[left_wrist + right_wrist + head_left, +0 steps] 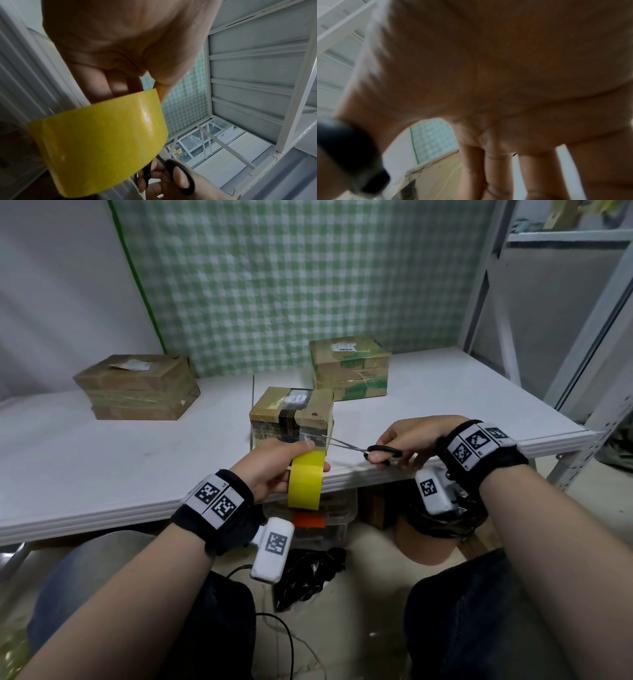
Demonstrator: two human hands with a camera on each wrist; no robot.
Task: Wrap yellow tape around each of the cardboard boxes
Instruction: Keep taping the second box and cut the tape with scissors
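My left hand (281, 463) grips a roll of yellow tape (306, 480) at the table's front edge, just in front of a small cardboard box (291, 414) with black tape and a label on top. A clear strip of tape runs from the roll to the box. My right hand (404, 443) holds black-handled scissors (363, 449) whose blades point left at that strip. In the left wrist view the tape roll (102, 143) fills the middle, with the scissor handle (180, 175) below it. Two more boxes stand behind: one at the left (137, 386), one at the back (349, 366).
The white table (102, 460) has bare room between the boxes. A green checked cloth (291, 278) hangs behind. A grey metal shelf frame (561, 313) stands at the right. Under the table lie a clear bin (325, 525), black bags and cables.
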